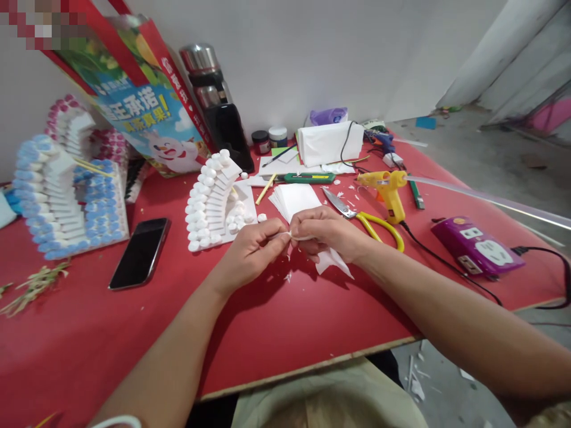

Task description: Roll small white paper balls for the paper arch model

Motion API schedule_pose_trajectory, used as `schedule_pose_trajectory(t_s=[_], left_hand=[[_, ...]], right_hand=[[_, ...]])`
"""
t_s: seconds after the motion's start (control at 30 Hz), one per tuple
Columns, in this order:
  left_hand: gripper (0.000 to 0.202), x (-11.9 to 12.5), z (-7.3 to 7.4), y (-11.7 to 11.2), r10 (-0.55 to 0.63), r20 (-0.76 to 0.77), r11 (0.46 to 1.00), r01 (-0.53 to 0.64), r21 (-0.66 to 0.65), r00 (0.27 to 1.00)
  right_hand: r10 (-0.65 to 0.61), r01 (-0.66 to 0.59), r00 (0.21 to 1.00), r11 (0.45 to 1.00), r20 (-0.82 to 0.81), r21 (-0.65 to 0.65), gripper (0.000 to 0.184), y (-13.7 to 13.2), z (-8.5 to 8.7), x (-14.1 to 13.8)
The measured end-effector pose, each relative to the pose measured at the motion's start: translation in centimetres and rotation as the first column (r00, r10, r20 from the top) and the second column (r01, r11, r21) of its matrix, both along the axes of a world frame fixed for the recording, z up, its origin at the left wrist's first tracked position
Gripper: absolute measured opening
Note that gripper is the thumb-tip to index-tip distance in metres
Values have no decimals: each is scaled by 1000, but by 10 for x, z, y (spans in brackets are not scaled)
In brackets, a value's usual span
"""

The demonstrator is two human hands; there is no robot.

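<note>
Both my hands meet over the middle of the red table [134, 333]. My left hand [252, 249] pinches one end of a thin rolled strip of white paper [300, 238]. My right hand [328, 233] is closed on the other end, and a white paper sheet [332, 261] hangs from under its fingers. Just beyond my hands lies a stack of cut white paper squares [292, 199]. To the left of it stands a white model of rolled paper tubes [214, 199].
Yellow-handled scissors [370, 223] and a yellow glue gun [387, 190] lie right of my hands, then a purple power strip [477, 246]. A black phone [140, 252] and a blue paper model [66, 202] sit to the left. A thermos [216, 104], tissue box [330, 142] and gift bag [143, 113] stand at the back.
</note>
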State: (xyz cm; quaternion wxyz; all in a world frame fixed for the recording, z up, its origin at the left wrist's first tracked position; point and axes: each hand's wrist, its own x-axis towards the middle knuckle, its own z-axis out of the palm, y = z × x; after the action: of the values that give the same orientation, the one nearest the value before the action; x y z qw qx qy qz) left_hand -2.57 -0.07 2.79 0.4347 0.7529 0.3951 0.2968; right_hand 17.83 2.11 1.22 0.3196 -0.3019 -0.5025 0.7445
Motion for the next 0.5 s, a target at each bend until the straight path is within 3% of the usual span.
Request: schedule_pose_trajectory(t_s=[0.13,0.27,0.4,0.5], left_hand=[[34,0,-3,1,47,48,994,-43,-97,998],[33,-2,-5,2,-26,111,950,59,-307,993],[32,-3,-5,5,-75,153,913,129,-386,985],[33,-1,-7,8,-6,288,863,150,-482,958]], right_hand=[[-2,-5,998,994,70,107,17,1,3,2],[-5,-47,978,969,207,243,17,2,5,7],[52,-121,967,956,251,267,21,1,4,9],[-65,-28,969,930,240,366,24,-3,7,7]])
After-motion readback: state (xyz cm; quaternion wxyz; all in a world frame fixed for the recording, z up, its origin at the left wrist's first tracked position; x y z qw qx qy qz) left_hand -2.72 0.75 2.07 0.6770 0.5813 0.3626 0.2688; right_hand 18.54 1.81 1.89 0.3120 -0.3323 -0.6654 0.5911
